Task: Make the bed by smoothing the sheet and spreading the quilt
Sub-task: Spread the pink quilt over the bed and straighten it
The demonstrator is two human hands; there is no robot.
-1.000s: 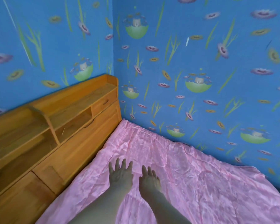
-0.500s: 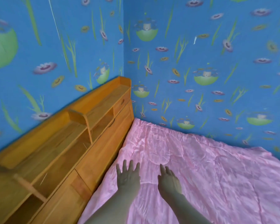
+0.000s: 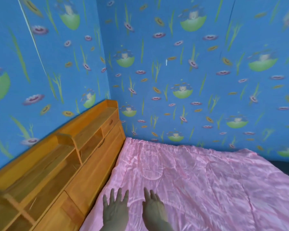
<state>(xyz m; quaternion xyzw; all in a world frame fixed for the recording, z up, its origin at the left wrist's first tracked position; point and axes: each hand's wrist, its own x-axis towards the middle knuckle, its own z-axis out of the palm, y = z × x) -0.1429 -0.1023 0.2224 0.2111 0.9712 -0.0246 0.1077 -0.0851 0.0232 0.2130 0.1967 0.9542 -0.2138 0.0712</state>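
Note:
A wrinkled pink quilt lies spread over the bed, reaching the wooden headboard on the left and the blue wall at the back. My left hand lies flat on the quilt near the headboard, fingers straight and spread. My right hand rests beside it, palm down, fingers straight and pointing toward the wall. Neither hand holds any fabric. No sheet shows under the quilt.
A wooden headboard with open shelves and small drawers runs along the left side of the bed. Blue wallpaper with flowers and bears covers both walls in the corner. A dark strip shows past the quilt's far right corner.
Both hands have slid back toward me along the quilt and sit lower in view. The camera has tilted up, showing more wall.

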